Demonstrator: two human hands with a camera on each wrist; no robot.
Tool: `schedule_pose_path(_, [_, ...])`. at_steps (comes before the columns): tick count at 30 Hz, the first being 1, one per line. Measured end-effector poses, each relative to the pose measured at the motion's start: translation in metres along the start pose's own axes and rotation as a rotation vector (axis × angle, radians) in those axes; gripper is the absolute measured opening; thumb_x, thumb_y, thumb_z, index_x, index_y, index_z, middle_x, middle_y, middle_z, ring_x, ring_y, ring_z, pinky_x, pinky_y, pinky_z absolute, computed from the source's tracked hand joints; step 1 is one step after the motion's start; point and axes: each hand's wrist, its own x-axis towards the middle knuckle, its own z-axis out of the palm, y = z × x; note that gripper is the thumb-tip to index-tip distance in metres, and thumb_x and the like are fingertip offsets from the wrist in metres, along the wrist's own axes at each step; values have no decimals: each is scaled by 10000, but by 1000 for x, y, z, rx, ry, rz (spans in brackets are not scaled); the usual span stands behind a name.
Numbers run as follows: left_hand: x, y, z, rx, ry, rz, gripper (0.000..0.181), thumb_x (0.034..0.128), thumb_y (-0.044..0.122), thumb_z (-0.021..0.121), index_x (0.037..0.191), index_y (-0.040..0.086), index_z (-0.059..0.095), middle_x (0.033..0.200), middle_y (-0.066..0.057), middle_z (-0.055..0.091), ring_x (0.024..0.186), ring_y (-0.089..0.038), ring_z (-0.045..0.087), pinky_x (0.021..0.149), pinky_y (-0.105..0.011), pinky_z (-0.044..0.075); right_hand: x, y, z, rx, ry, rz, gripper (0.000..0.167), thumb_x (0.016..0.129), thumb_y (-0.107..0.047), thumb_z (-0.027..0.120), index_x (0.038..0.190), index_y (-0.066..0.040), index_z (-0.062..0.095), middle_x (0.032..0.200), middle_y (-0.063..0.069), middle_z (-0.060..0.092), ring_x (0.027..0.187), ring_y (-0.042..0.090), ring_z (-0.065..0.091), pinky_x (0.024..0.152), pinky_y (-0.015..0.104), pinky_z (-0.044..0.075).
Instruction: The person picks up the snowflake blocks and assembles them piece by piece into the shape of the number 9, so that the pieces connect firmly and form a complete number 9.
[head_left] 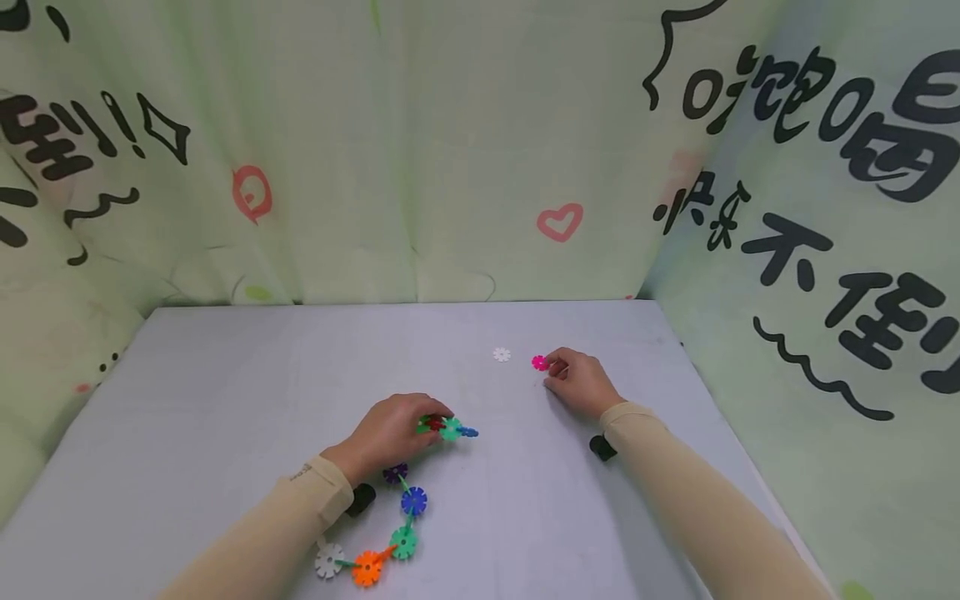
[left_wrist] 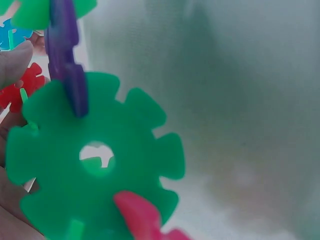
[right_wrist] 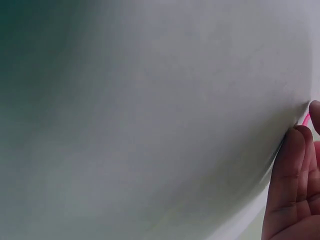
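Note:
My left hand (head_left: 397, 427) grips one end of a chain of slotted plastic snowflake discs; a teal disc (head_left: 451, 429) and a blue disc (head_left: 468, 432) stick out past its fingers. Part of the chain is hidden under the palm. In the left wrist view a large green disc (left_wrist: 55, 145) fills the near side, joined to a purple disc (left_wrist: 64, 55), with a red disc (left_wrist: 31, 82) by the fingers. Farther right, my right hand (head_left: 581, 383) pinches a pink snowflake disc (head_left: 539, 362) by its edge, low over the table. Only a sliver of pink shows in the right wrist view.
A loose white disc (head_left: 502, 355) lies left of the pink one. The chain's tail curves toward the front, through a blue disc (head_left: 414, 502), an orange disc (head_left: 367, 569) and a white disc (head_left: 329, 561). Printed curtains border the white table (head_left: 225, 375) at the back and sides.

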Motion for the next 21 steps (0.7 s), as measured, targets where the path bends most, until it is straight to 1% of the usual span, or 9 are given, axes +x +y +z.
schedule_pose_path(5, [1,0,1,3,0,9,265,863,151,788,1123,176,742,1047,56,703,924,-130,629,856,-360,526,10,-3,-1,-80,-31,42,458,911,-150,721,1339,-53,591,938,72,617,861,251,567,811,393,511])
schedule_pose_path(8, [1,-1,1,6,1,13,263,865,152,787,1123,176,742,1045,55,703,919,-126,628,853,-358,526,14,-2,0,-103,-58,65,488,930,-171,709,1385,-64,569,923,75,597,863,249,542,788,379,494])
schedule_pose_path(11, [0,0,0,0,1,12,262,867,156,788,1124,175,741,1044,52,702,915,-127,626,852,-360,526,17,0,1,-121,-75,72,452,947,-183,694,1375,-83,590,928,77,587,886,252,530,785,379,476])
schedule_pose_path(15, [0,0,-1,4,3,16,261,868,164,788,1125,175,740,1046,52,702,914,-124,625,854,-359,527,19,3,3,-114,-74,63,379,951,-181,693,1318,-107,629,950,82,587,905,260,530,801,394,471])
schedule_pose_path(18, [-1,0,-1,5,4,15,261,869,164,788,1125,175,739,1047,50,703,916,-126,627,855,-361,528,21,4,4,-90,-70,78,341,947,-185,700,1267,-90,631,962,93,591,907,270,538,813,399,479])
schedule_pose_path(21, [-1,-1,-2,2,3,7,262,868,162,787,1126,174,739,1049,47,704,921,-131,629,859,-363,528,22,4,4,-75,-59,95,325,935,-180,711,1211,-44,606,979,109,583,918,277,538,821,404,478])
